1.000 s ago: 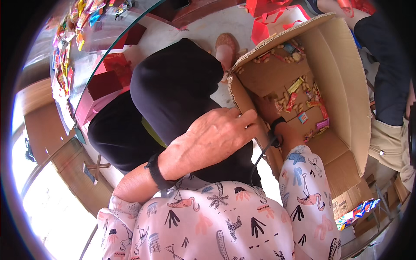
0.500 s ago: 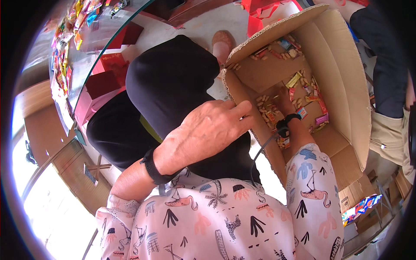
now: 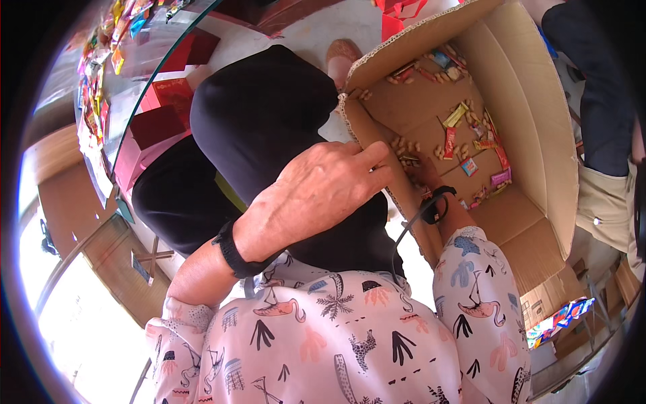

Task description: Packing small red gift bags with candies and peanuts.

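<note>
An open cardboard box [image 3: 531, 128] stands tilted on my right, with peanuts in shells [image 3: 404, 147] and wrapped candies scattered over its bottom. My left hand [image 3: 330, 192] is curled at the box's near-left edge, thumb and forefinger over the rim; its other fingers are hidden underneath. Inside the box, my right hand [image 3: 425, 176] reaches down among the peanuts along the left wall, its fingertips too shaded to make out. Near it lie a red-wrapped candy [image 3: 449, 143], a yellow one [image 3: 456, 114], a small blue-and-red one [image 3: 469, 166] and a purple one [image 3: 500, 177].
Behind a glass table edge [image 3: 158, 81] at the upper left lie many colourful wrapped sweets [image 3: 94, 101]. Red and pink boxes [image 3: 155, 128] stand beside my dark-trousered knees [image 3: 262, 101]. Another person's leg [image 3: 601, 101] is at the far right. A cable runs by my right wrist.
My right hand has moved from the middle of the box bottom toward the left wall, uncovering candies. My left hand stays at the rim, and the view has shifted slightly.
</note>
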{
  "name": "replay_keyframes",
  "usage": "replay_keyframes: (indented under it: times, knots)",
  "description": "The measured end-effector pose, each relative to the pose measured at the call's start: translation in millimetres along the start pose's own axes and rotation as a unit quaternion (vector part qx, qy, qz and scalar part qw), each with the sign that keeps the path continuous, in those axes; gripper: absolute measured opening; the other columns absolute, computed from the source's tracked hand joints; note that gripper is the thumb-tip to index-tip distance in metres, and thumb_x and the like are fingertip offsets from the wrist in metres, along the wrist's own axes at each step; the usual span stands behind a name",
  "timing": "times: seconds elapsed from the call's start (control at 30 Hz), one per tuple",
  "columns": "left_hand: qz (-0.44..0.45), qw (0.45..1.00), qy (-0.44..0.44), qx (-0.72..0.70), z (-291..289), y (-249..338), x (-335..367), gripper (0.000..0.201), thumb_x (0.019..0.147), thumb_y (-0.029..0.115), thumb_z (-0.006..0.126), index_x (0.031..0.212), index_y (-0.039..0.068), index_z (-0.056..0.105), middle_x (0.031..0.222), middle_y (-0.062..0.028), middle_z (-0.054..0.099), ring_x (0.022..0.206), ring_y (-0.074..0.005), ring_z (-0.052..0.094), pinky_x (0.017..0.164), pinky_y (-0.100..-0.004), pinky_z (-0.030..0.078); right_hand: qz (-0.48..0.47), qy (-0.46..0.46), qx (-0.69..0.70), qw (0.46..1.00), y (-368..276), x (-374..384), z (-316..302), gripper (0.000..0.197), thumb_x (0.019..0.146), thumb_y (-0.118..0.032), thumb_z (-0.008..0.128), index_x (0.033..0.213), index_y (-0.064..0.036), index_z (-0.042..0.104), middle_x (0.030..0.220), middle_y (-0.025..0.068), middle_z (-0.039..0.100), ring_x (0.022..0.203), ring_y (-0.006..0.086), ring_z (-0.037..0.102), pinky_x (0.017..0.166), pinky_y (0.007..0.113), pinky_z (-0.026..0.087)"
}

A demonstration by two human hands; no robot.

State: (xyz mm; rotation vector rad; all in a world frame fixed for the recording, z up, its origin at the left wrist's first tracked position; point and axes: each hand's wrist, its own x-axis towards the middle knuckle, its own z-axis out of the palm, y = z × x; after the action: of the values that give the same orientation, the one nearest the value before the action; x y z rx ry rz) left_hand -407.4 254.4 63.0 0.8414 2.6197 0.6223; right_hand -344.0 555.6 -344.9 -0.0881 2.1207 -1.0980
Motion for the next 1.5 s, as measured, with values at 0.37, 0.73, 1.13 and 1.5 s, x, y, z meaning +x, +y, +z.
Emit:
replay_keyframes:
  times: [0.37,0.73,1.13,1.5]
  knots:
    - [-0.005,1.0,0.008,-0.009,3,-2,-4,0.013,0.078,0.007,0.063,0.087,0.007,0.054,0.086,-0.0078,0.05,0.071,-0.024,0.06,0.06,-0.0368,0.05,0.171,-0.075,0.104,0.977,-27,4,-8,0.049,0.082,-0.014,0.073,0.129,-0.0076,0.06,0.09,0.0075,0.069,0.071,0.0145,0.062,0.061,0.029,0.051]
    - [-0.007,1.0,0.002,0.006,6,-4,-9,0.012,0.079,0.008,0.064,0.083,0.007,0.053,0.084,-0.008,0.05,0.07,-0.0237,0.061,0.06,-0.0369,0.05,0.233,-0.102,0.223,0.941,-71,-11,-20,0.047,0.085,-0.016,0.07,0.13,-0.0102,0.059,0.092,0.0048,0.065,0.075,0.0142,0.06,0.062,0.028,0.049]
    - [0.008,0.999,0.027,0.018,7,-7,-10,0.009,0.079,0.008,0.062,0.081,0.007,0.053,0.085,-0.0079,0.051,0.069,-0.0249,0.062,0.059,-0.0363,0.051,0.242,-0.074,0.354,0.9,-53,1,-2,0.049,0.084,-0.01,0.067,0.131,-0.0094,0.053,0.077,0.0063,0.058,0.055,0.0148,0.052,0.044,0.027,0.041]
    - [0.01,0.998,0.055,0.01,8,-6,-13,0.008,0.08,0.009,0.062,0.084,0.007,0.056,0.085,-0.0075,0.054,0.071,-0.0263,0.064,0.059,-0.0375,0.052,-0.299,-0.027,0.054,0.952,-78,6,-24,0.046,0.083,-0.014,0.069,0.127,-0.0122,0.055,0.09,0.0051,0.062,0.08,0.0161,0.064,0.059,0.03,0.049]
